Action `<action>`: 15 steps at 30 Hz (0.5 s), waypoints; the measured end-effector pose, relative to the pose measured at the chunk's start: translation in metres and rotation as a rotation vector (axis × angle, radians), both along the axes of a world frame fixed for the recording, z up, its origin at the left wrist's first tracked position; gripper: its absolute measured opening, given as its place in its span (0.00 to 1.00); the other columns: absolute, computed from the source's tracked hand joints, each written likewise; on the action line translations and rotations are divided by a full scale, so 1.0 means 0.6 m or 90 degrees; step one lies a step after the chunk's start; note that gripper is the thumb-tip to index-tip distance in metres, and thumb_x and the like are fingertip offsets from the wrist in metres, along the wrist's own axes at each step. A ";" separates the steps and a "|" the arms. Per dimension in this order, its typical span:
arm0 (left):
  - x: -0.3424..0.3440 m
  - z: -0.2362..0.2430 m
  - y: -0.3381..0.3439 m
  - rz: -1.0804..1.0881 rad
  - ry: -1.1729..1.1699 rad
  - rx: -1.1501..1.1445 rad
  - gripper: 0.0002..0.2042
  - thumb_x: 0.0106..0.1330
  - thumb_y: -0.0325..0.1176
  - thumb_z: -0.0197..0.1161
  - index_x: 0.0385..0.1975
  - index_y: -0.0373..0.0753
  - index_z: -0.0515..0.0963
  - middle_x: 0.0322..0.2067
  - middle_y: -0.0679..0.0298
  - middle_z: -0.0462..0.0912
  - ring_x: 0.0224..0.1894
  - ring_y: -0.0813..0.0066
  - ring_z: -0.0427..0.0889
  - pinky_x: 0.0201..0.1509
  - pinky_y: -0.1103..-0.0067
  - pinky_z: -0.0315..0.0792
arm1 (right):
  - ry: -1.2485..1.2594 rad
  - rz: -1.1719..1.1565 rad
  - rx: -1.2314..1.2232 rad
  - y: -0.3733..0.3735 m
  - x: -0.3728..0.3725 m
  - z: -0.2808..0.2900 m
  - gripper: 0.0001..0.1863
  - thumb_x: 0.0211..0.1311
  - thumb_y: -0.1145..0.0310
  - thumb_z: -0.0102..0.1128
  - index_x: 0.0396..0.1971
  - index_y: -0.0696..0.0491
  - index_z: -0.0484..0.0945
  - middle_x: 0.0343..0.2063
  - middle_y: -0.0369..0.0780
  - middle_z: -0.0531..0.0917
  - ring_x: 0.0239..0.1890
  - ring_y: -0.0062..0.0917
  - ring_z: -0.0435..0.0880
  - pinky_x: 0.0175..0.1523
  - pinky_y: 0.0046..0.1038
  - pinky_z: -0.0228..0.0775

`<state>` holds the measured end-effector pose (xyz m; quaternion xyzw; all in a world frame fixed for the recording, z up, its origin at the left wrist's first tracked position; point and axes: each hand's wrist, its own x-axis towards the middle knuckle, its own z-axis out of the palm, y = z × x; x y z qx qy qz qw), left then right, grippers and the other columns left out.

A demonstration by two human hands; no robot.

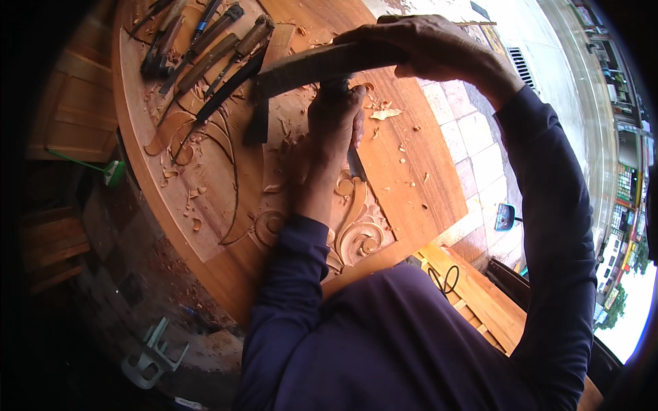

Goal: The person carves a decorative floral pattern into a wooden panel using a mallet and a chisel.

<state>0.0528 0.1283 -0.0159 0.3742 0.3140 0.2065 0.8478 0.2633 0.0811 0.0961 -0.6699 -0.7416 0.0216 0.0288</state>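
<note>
My left hand point(334, 116) is wrapped round a chisel, held upright with its dark top end showing above the fist. The chisel's metal blade point(356, 164) points down at the edge of a carved scroll point(360, 236) on a wooden panel point(418, 171). My right hand point(439, 48) grips one end of a long wooden mallet point(322, 67), a flat bar-like block. The mallet lies across above the left fist, close to the chisel's top; whether they touch I cannot tell. Curled wood shavings point(386, 114) are scattered over the panel.
Several chisels and gouges point(212, 58) lie at the panel's far left, with a dark blade point(257, 123) nearer the middle. A pale green plastic stool point(154, 359) is on the floor at lower left. A mirror point(505, 217) stands beyond the right edge.
</note>
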 end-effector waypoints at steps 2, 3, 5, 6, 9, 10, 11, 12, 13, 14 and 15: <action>0.009 0.009 -0.008 -0.006 -0.024 0.006 0.11 0.69 0.36 0.68 0.38 0.40 0.72 0.11 0.71 0.68 0.07 0.82 0.62 0.11 0.81 0.59 | 0.065 -0.169 -0.009 -0.014 0.005 0.029 0.39 0.54 0.74 0.75 0.68 0.47 0.72 0.53 0.44 0.85 0.54 0.39 0.85 0.60 0.38 0.79; 0.017 0.017 -0.011 -0.014 -0.028 0.003 0.11 0.69 0.36 0.68 0.38 0.40 0.72 0.11 0.71 0.68 0.07 0.82 0.62 0.11 0.81 0.59 | 0.294 -0.216 -0.019 -0.015 0.059 -0.012 0.33 0.59 0.74 0.72 0.66 0.53 0.72 0.49 0.44 0.86 0.50 0.33 0.87 0.55 0.35 0.81; 0.019 0.021 -0.011 -0.023 -0.023 0.002 0.10 0.69 0.36 0.68 0.36 0.39 0.73 0.11 0.70 0.68 0.07 0.82 0.61 0.11 0.81 0.57 | 0.421 -0.146 0.148 -0.009 0.044 -0.019 0.30 0.62 0.72 0.70 0.64 0.57 0.73 0.46 0.43 0.87 0.45 0.30 0.88 0.50 0.33 0.82; 0.016 0.018 -0.011 -0.024 -0.018 0.002 0.10 0.69 0.36 0.68 0.36 0.39 0.73 0.11 0.70 0.68 0.07 0.82 0.61 0.11 0.81 0.57 | 0.238 -0.400 -0.057 -0.012 0.020 -0.008 0.32 0.59 0.73 0.71 0.66 0.53 0.73 0.46 0.44 0.87 0.47 0.35 0.88 0.50 0.34 0.82; 0.000 0.008 -0.006 -0.014 -0.014 0.011 0.10 0.68 0.35 0.68 0.33 0.40 0.74 0.10 0.71 0.67 0.07 0.82 0.60 0.10 0.80 0.56 | 0.068 -0.122 -0.063 -0.047 -0.043 0.000 0.42 0.50 0.76 0.73 0.69 0.42 0.71 0.49 0.45 0.86 0.54 0.42 0.84 0.58 0.39 0.79; 0.001 0.013 -0.013 -0.015 -0.023 0.007 0.10 0.69 0.35 0.68 0.32 0.40 0.74 0.10 0.71 0.67 0.07 0.81 0.60 0.10 0.80 0.56 | 0.066 -0.045 0.010 -0.053 -0.006 -0.019 0.44 0.49 0.77 0.74 0.70 0.41 0.70 0.50 0.44 0.86 0.54 0.41 0.85 0.61 0.42 0.79; 0.001 0.014 -0.014 -0.010 -0.031 0.004 0.10 0.69 0.35 0.68 0.31 0.40 0.74 0.09 0.71 0.67 0.07 0.81 0.60 0.10 0.80 0.56 | 0.132 -0.035 -0.018 -0.050 -0.001 -0.005 0.42 0.52 0.76 0.74 0.70 0.44 0.70 0.54 0.45 0.84 0.55 0.39 0.85 0.62 0.40 0.79; 0.002 0.014 -0.014 -0.016 -0.030 -0.006 0.11 0.70 0.35 0.68 0.28 0.41 0.74 0.10 0.71 0.67 0.07 0.81 0.61 0.11 0.79 0.56 | 0.196 -0.115 0.013 -0.053 0.023 -0.025 0.41 0.55 0.76 0.73 0.70 0.46 0.69 0.55 0.45 0.84 0.55 0.37 0.84 0.62 0.39 0.79; 0.009 0.019 -0.020 -0.025 -0.037 -0.011 0.11 0.70 0.35 0.68 0.28 0.41 0.74 0.10 0.71 0.67 0.07 0.81 0.61 0.11 0.79 0.56 | 0.253 -0.204 0.042 -0.064 0.053 -0.040 0.39 0.57 0.76 0.72 0.71 0.48 0.69 0.56 0.45 0.83 0.55 0.35 0.84 0.61 0.38 0.79; 0.011 0.023 -0.019 -0.040 -0.033 -0.012 0.11 0.70 0.35 0.67 0.29 0.41 0.74 0.10 0.71 0.67 0.07 0.81 0.61 0.11 0.79 0.57 | 0.362 -0.290 -0.050 -0.049 0.060 -0.024 0.37 0.60 0.75 0.72 0.69 0.52 0.69 0.57 0.45 0.82 0.55 0.32 0.84 0.58 0.36 0.80; 0.014 0.024 -0.019 -0.056 -0.030 -0.014 0.10 0.70 0.35 0.67 0.29 0.41 0.74 0.10 0.70 0.67 0.07 0.81 0.61 0.11 0.79 0.58 | 0.465 -0.204 0.118 -0.059 0.078 -0.043 0.36 0.58 0.75 0.72 0.68 0.53 0.70 0.56 0.44 0.83 0.54 0.30 0.84 0.56 0.35 0.80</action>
